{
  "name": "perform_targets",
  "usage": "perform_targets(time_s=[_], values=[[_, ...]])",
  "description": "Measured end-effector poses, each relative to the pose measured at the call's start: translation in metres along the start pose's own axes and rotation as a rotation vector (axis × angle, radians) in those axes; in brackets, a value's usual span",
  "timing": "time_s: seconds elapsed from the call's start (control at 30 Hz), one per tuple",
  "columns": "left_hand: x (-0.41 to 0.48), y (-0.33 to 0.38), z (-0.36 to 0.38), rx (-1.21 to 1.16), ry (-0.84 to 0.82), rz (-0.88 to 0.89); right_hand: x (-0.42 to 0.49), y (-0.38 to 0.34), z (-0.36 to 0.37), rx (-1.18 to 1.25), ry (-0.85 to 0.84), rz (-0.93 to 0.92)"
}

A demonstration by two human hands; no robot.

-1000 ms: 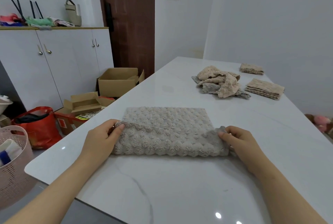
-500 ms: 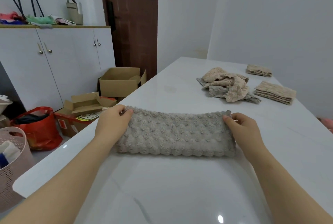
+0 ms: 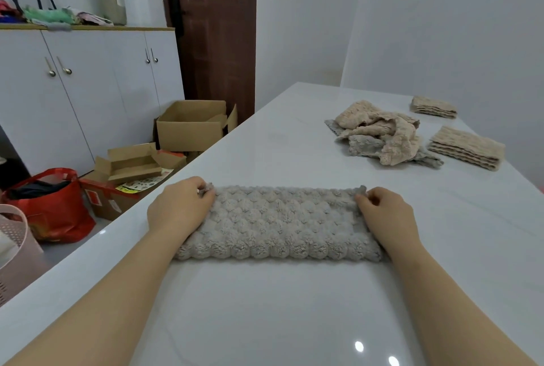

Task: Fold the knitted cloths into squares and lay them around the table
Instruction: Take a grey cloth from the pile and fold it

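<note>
Left hand (image 3: 181, 208) pinches the far-left corner of the grey knitted cloth (image 3: 279, 224), fingers curled onto the fabric, palm resting over the cloth's left end. Right hand (image 3: 385, 215) does the same at the far-right corner, fingers curled on the edge, heel of the hand over the right end. Both forearms run in from the bottom of the view.

Cloth lies flat on the white table (image 3: 265, 321), near the front edge, folded into a long narrow strip running left to right between the two hands. Bobbled texture, double layer visible along the near edge.

Further back on the table, right side: loose pile of unfolded cloths (image 3: 379, 137), beige on top with grey underneath. Just right of it, a folded beige stack (image 3: 466, 150). Behind that, near the wall, a smaller folded stack (image 3: 434, 106). All well apart from the grey cloth.

Off the table, left: open cardboard box (image 3: 191, 127) on the floor by the brown door (image 3: 212, 33), flattened boxes (image 3: 132, 164) beside it, red bag (image 3: 48, 206), pink perforated basket (image 3: 14, 251) at the frame edge. White cabinet (image 3: 88, 86) behind, clutter on top.
</note>
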State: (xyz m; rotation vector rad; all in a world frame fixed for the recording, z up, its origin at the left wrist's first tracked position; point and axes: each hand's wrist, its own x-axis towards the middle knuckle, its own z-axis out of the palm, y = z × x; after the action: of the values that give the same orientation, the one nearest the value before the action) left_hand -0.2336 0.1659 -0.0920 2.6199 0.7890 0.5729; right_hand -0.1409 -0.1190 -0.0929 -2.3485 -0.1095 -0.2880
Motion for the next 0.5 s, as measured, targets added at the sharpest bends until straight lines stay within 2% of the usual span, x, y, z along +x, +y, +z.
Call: perform_targets(time_s=[0.17, 0.33, 0.5], values=[[0.003, -0.004, 0.004, -0.010, 0.006, 0.044, 0.004, 0.003, 0.003, -0.101, 0.011, -0.023], [0.003, 0.000, 0.004, -0.020, -0.054, 0.055, 0.003, -0.004, -0.001, -0.202, -0.134, -0.017], [0.002, -0.001, 0.004, -0.167, -0.079, 0.137, 0.003, -0.008, -0.001, -0.136, -0.198, -0.005]])
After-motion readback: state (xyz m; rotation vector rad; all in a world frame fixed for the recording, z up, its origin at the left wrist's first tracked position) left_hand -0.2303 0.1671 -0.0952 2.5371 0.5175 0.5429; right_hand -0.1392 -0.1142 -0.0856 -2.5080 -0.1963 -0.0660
